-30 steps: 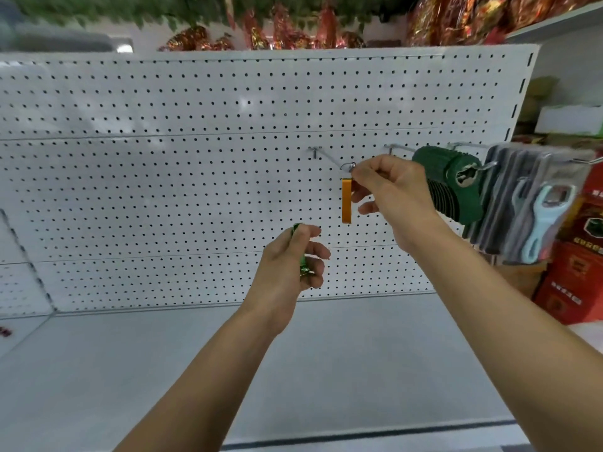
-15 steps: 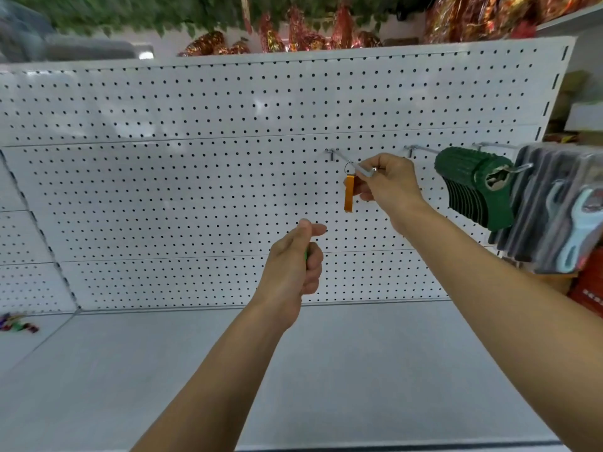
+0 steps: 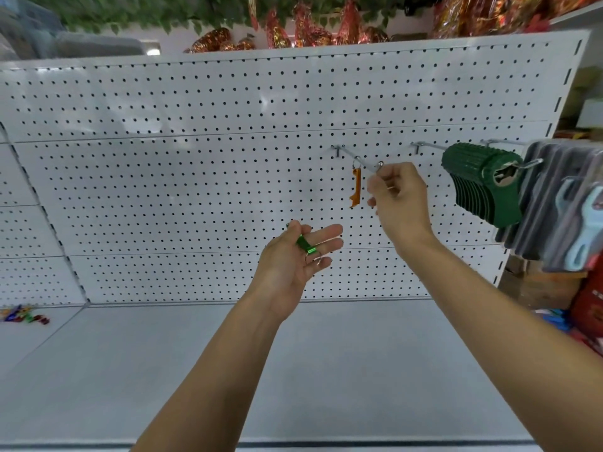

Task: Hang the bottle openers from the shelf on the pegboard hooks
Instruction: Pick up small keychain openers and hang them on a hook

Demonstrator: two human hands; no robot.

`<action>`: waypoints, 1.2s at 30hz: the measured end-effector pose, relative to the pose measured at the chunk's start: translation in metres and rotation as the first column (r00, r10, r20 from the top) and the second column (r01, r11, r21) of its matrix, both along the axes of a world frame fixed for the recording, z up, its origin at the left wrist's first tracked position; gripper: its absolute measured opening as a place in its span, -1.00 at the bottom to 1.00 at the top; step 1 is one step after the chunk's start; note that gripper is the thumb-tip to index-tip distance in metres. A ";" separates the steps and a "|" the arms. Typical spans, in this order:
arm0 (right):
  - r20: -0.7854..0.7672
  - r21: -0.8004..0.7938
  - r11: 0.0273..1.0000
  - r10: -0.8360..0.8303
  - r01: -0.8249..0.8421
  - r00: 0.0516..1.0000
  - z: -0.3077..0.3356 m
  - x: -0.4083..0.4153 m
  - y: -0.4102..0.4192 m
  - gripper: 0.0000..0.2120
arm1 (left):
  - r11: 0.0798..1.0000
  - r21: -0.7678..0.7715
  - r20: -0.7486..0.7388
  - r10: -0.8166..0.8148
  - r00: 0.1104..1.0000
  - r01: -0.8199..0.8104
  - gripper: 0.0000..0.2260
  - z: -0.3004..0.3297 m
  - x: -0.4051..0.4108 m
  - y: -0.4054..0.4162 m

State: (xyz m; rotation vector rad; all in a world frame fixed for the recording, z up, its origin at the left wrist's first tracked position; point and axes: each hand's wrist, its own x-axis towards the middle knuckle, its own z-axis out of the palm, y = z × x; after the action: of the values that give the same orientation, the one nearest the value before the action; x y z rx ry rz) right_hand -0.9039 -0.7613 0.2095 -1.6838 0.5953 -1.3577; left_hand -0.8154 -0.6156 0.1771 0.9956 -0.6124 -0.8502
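Note:
An orange bottle opener point(image 3: 355, 188) hangs by its key ring on a metal hook point(image 3: 352, 155) of the white pegboard point(image 3: 195, 190). My right hand point(image 3: 398, 200) is just right of it, fingers curled below the hook's tip, apart from the opener. Lower down, my left hand point(image 3: 293, 262) lies palm up with fingers stretched, its thumb pinning a green bottle opener point(image 3: 304, 243) with a key ring against the fingers. A small heap of coloured openers point(image 3: 23, 315) lies on the grey shelf point(image 3: 326, 370) at the far left.
A stack of dark green items point(image 3: 483, 187) fills the hook to the right. Beyond it hang packaged light-blue openers point(image 3: 574, 216). Red boxes stand at the right edge. Green leaves and red foil decorations hang above the board.
The orange opener has slid back along the hook and my right hand has let go of it. My left hand has uncurled its fingers, showing the green opener. The view shifted left.

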 end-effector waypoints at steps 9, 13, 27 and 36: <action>-0.278 -0.083 0.956 0.250 -0.283 0.927 -0.062 -0.021 0.082 -0.65 | 0.999 -0.031 -0.035 0.016 0.999 -0.017 -0.78 -0.005 -0.013 -0.001; -0.172 0.025 0.940 0.340 -0.341 0.925 -0.061 -0.018 0.084 -0.58 | 0.998 -0.013 0.069 0.064 0.996 -0.063 -0.81 -0.007 -0.017 0.000; -0.137 -0.169 0.956 0.219 -0.241 0.966 -0.035 -0.057 0.075 -0.83 | 0.999 0.030 -0.015 0.027 1.000 -0.026 -0.91 -0.009 -0.017 0.002; -0.247 -0.538 0.836 -0.038 -0.105 0.968 0.001 -0.075 0.055 -0.83 | 0.984 0.027 -0.062 -0.174 0.983 0.176 -0.83 0.003 -0.031 -0.001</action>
State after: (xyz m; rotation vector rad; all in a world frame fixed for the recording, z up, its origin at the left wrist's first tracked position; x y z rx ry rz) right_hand -0.9793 -0.7066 0.2102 -2.3452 0.3173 -1.3823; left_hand -0.8466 -0.6162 0.1806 0.9517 -0.6431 -1.0443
